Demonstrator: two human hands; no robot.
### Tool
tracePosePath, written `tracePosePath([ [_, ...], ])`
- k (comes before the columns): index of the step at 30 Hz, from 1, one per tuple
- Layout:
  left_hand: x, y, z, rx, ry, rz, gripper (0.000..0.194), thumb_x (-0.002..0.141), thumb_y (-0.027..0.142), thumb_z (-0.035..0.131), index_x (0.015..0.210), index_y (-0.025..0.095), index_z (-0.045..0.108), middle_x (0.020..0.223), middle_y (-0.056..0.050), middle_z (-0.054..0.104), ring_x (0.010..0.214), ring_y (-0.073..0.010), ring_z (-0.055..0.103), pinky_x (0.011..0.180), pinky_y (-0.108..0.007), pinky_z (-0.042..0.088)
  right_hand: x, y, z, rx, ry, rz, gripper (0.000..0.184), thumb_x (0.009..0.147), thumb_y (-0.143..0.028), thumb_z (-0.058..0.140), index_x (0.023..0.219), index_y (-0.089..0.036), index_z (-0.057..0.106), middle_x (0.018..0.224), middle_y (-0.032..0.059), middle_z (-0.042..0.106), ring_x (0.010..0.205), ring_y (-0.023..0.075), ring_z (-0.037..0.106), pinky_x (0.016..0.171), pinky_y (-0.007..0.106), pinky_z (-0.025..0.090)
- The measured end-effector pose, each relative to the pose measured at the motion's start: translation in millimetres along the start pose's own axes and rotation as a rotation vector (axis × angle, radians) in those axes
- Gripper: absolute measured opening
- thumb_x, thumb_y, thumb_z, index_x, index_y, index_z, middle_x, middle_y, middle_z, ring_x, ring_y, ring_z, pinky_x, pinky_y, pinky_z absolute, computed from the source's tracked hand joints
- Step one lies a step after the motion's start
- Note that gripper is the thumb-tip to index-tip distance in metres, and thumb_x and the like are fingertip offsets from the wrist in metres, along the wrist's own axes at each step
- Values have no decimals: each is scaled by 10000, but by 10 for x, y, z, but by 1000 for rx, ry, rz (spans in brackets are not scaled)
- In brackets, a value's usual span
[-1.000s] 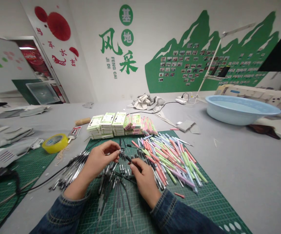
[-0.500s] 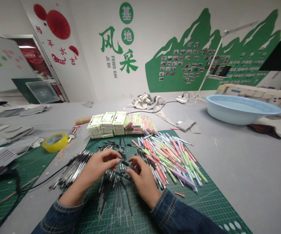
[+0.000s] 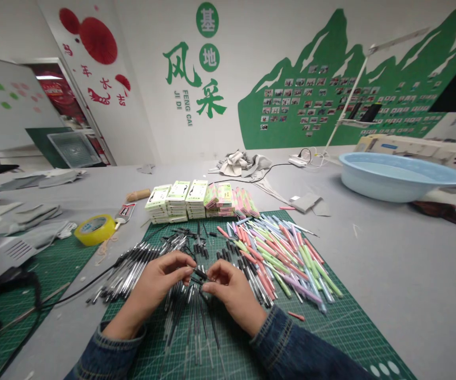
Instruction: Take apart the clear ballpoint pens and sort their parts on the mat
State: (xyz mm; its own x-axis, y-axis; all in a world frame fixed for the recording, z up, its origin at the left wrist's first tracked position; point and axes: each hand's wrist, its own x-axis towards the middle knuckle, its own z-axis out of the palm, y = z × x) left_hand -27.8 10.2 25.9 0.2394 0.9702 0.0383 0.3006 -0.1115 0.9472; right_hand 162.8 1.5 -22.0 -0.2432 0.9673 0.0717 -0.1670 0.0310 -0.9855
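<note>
Left hand [image 3: 168, 274]: thumb and fingers pinched on one end of a dark pen part [image 3: 201, 274]; lower over the mat than a second ago.
Right hand [image 3: 234, 293]: fingertips closed on the other end, also lower than before.
Dark pen part: level with the fingertips, between the two hands, above the cutting mat [image 3: 331, 322], its ends partly hidden.
Short black pieces [image 3: 201, 249]: beyond the fingertips, less covered by the left hand than a second ago.
Thin dark rods [image 3: 195, 327]: fanned on the mat under and in front of the hands, upper ends crowded near the fingers.
Silvery barrels [image 3: 139, 269]: heaped left, partly blocked by the left hand.
Coloured pens [image 3: 281, 256]: spread right, unchanged.
Small boxes [image 3: 178, 191]: stacked behind the mat.
Desk [image 3: 402, 274]: yellow tape roll [image 3: 94, 230] left, blue basin [image 3: 390, 182] far right.
</note>
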Motion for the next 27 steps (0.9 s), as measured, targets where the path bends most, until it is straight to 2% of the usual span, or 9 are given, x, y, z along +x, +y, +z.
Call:
tracePosePath([
  [3,-8,-3,-16,11,-33,18,136,801,302,614,874,193,650,721,9,616,646,-132,569,645,-244,447,-5,-4,1,13,-70,89,163,729,-296,678,721,-151,604,545,-56,505,457,66,400,451,203,279],
  [7,-19,-6,-53,39,-67,50,143,817,308,594,879,189,643,777,-4,611,659,-133,571,658,-256,455,-30,-19,34,133,-242,174,306,837,-399,539,743,-123,632,504,-40,501,396,51,348,401,200,213],
  [10,-25,6,-57,45,-80,66,148,818,310,589,871,183,643,807,-16,608,658,-136,566,657,-264,461,-41,-28,56,223,-191,188,250,740,-382,671,776,-146,599,535,-66,494,400,42,351,393,185,226],
  [13,-29,13,-52,30,-95,67,147,817,310,587,859,182,644,809,-26,603,661,-146,569,650,-272,469,-45,-25,55,237,-112,176,299,629,-331,774,756,-164,561,535,-83,504,393,40,375,388,178,237],
  [17,-33,2,-72,-16,-125,71,124,813,291,593,850,188,649,833,-30,594,674,-150,576,648,-274,478,-53,-22,34,255,-247,280,322,757,-440,655,764,-120,614,544,-33,547,388,35,398,384,175,193],
  [20,-33,-8,-61,-51,-123,67,114,802,277,607,846,182,650,833,-31,592,670,-144,568,647,-268,475,-55,-30,33,312,-320,293,349,789,-450,621,775,-102,634,536,-39,514,393,25,371,388,175,169],
  [24,-18,-31,57,-203,-45,-2,210,768,266,651,963,197,618,818,-17,600,662,-138,557,615,-256,466,-40,-42,54,284,-221,226,292,764,-405,666,750,-122,597,537,-48,515,415,32,388,411,174,214],
  [27,3,-70,161,-303,25,-14,117,762,266,659,825,178,614,745,4,570,593,-110,516,549,-230,431,-37,-35,68,257,-154,206,300,706,-389,725,736,-148,547,541,-55,538,419,44,408,415,179,241],
])
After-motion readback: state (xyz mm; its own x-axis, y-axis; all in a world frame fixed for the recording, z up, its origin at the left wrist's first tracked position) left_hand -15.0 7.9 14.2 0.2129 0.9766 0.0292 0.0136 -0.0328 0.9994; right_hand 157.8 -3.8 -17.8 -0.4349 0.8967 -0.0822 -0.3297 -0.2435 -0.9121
